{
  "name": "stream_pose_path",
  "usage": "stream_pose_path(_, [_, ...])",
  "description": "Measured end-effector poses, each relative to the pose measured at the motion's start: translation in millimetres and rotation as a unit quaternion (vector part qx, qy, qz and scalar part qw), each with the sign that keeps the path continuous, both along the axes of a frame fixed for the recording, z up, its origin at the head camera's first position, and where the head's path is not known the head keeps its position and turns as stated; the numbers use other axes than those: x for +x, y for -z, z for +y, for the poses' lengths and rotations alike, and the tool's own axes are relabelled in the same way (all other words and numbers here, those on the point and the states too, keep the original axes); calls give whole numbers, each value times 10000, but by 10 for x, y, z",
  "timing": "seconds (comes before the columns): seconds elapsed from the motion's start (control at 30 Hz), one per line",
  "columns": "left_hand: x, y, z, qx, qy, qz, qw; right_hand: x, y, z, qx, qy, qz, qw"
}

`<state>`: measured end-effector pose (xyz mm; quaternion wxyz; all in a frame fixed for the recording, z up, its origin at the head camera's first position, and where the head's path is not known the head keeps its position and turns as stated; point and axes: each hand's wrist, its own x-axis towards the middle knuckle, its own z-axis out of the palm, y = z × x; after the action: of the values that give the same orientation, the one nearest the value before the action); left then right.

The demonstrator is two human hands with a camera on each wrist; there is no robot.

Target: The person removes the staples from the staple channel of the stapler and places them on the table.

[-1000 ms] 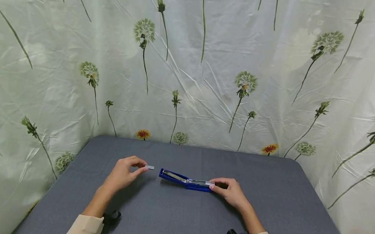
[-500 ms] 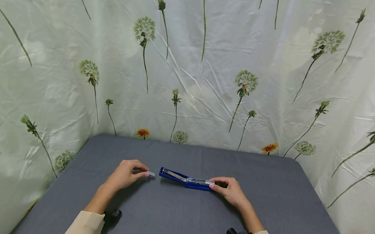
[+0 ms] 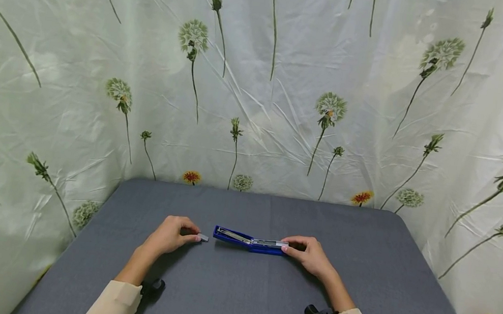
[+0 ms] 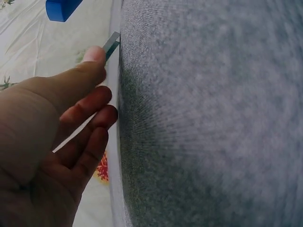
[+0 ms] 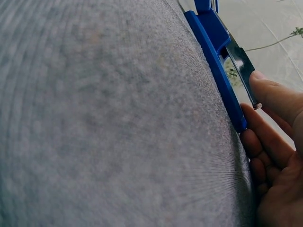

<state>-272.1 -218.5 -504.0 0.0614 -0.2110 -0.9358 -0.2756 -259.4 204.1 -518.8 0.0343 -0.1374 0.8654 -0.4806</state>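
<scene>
A blue stapler (image 3: 265,251) lies on the grey table, its top swung far back to the left so the metal inside shows. My right hand (image 3: 310,256) grips its right end; in the right wrist view the thumb (image 5: 274,94) presses on the metal magazine (image 5: 241,64) while other fingers touch the blue base (image 5: 222,87). Left of the stapler, my left hand (image 3: 168,236) pinches a short grey strip of staples (image 3: 204,238) between thumb and forefinger. That strip (image 4: 111,46) is low over the table or touching it; I cannot tell which.
The grey cloth-covered table (image 3: 227,298) has rounded far corners. Behind it hangs a pale curtain (image 3: 257,101) printed with dandelions. A black strap device sits on each wrist.
My left hand has come down and slightly to the right with the strip of staples, which now tilts downward. My right hand and the stapler have stayed nearly still.
</scene>
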Motion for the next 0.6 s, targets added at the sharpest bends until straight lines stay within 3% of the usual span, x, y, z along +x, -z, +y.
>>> stream_pose_path(0.17, [-5,19,-8,-212,-26,1,9998,-43,58,32,-22,-25,-68,10000])
stream_pose_path(0.47, [32,-51,55,-580,-215,-139,9980,-49,59,41,-3,-123,-68,9999])
stream_pose_path(0.6, [39,-63,73,-710,-183,-36,9973,-34,52,30,-26,-113,-61,9999])
